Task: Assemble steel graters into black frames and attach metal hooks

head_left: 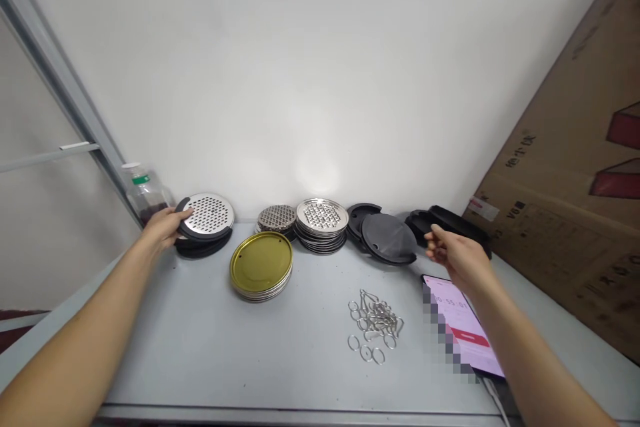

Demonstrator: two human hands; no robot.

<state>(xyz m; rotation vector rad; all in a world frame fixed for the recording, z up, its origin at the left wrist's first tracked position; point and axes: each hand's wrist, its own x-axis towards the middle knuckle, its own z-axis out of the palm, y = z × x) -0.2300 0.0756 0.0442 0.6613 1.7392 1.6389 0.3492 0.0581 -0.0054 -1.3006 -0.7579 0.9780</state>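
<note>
On the left, my left hand (163,227) has its thumb over the black rim of a round metal grater disc (209,215), which rests on or just over a stack of black rims (205,248). My right hand (460,255) is raised at the right with its fingers curled in; whatever they may hold is hidden. Behind it lie black curved holders (450,215). Left of that hand a dark grey disc (387,239) sits in a black rim, overlapping another black rim (356,213). A gold-coloured lid (263,261) tops a stack at centre left.
Two stacks of grater discs, one duller (277,217) and one shiny (323,216), stand near the wall. Metal rings and clips (377,320) lie in front. A phone or tablet with a timer (465,323), a cardboard box (565,213) and a clear bottle (145,193) flank them.
</note>
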